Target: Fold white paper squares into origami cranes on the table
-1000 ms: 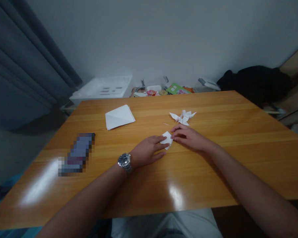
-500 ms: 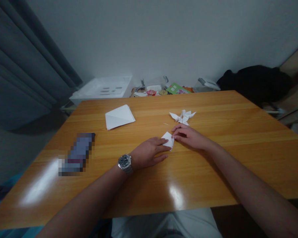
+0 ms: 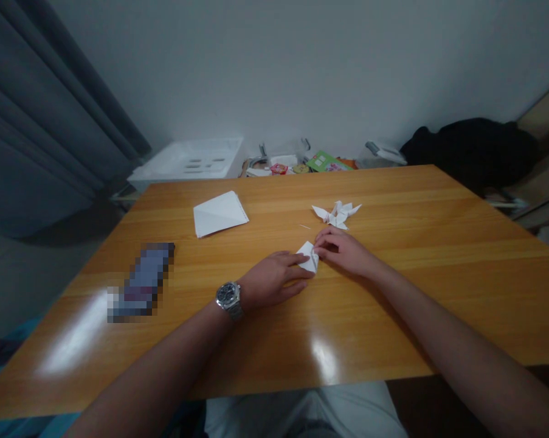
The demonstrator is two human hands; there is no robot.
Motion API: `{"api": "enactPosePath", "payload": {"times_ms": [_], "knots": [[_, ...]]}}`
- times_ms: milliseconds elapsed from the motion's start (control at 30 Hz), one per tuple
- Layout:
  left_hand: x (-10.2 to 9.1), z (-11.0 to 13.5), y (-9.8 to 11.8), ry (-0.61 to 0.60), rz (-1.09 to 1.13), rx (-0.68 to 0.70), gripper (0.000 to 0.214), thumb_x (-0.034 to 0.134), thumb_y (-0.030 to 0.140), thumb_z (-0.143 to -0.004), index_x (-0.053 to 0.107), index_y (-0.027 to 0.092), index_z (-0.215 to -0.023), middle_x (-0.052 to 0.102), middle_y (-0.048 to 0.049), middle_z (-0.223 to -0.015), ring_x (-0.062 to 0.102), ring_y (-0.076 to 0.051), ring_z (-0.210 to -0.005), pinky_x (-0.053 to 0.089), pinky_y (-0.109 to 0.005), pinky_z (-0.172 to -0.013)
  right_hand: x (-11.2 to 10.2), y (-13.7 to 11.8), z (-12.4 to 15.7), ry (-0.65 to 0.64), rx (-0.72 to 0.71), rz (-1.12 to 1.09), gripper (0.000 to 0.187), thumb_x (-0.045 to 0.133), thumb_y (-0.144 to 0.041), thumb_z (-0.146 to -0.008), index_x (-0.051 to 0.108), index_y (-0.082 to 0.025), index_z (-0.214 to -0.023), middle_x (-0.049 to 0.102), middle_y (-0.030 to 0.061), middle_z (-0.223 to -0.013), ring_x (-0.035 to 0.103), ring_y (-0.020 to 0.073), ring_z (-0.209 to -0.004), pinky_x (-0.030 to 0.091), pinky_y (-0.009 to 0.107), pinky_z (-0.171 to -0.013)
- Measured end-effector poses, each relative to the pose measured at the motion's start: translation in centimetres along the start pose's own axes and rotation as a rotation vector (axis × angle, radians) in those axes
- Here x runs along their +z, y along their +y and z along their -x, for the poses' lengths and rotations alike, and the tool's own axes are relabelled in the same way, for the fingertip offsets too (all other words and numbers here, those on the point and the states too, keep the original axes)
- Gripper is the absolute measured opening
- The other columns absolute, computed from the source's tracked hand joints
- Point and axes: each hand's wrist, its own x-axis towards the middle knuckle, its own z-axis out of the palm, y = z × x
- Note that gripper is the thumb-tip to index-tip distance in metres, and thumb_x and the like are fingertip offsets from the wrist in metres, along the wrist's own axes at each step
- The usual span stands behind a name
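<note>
A small folded piece of white paper (image 3: 307, 249) lies flat on the wooden table between my hands. My left hand (image 3: 276, 278), with a metal watch on the wrist, lies with its fingers stretched out, the fingertips pressing on the paper's left and lower part. At the paper's right edge, my right hand (image 3: 342, 249) pinches a corner flap between thumb and fingertips; the flap is partly lifted and folded inward. Just beyond the right hand sit white folded-paper cranes (image 3: 338, 214), close together with wings spread.
A stack of white paper (image 3: 220, 214) rests at the back left of the table (image 3: 393, 213). A pixelated phone-like object (image 3: 146, 277) lies at the left. Behind the table stand a white foam tray (image 3: 187, 161) and packets with a green booklet (image 3: 329, 162).
My right hand has shifted slightly left, carrying the paper's right flap inward over the sheet. My left hand stays in place on the paper.
</note>
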Motion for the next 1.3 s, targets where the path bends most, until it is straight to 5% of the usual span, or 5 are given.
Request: {"api": "enactPosePath", "payload": {"times_ms": [267,1300], "knots": [[0.2,-0.1,0.1,-0.023,-0.01,-0.017,0.045,0.051,0.039,-0.1,0.051,0.029,-0.143,0.055,-0.0083,-0.144,0.054,-0.026,-0.129,0.04,-0.043,-0.112,0.0,-0.4,0.0,0.012,0.018,0.027,0.01,0.064,-0.029,-0.091,0.069,-0.02,-0.089,0.062,0.0072,-0.099,0.06,0.0221,-0.094,0.05,0.04,-0.087],[0.2,-0.2,-0.4,-0.064,-0.091,-0.004,0.041,0.048,0.04,-0.102,0.057,0.024,-0.138,0.053,-0.0099,-0.147,0.053,-0.026,-0.131,0.041,-0.043,-0.113,1.3,-1.1,-0.1,0.109,0.055,0.261,0.009,0.062,-0.023,-0.09,0.061,-0.019,-0.082,0.058,0.0089,-0.097,0.056,0.0251,-0.094,0.047,0.041,-0.089]]}}
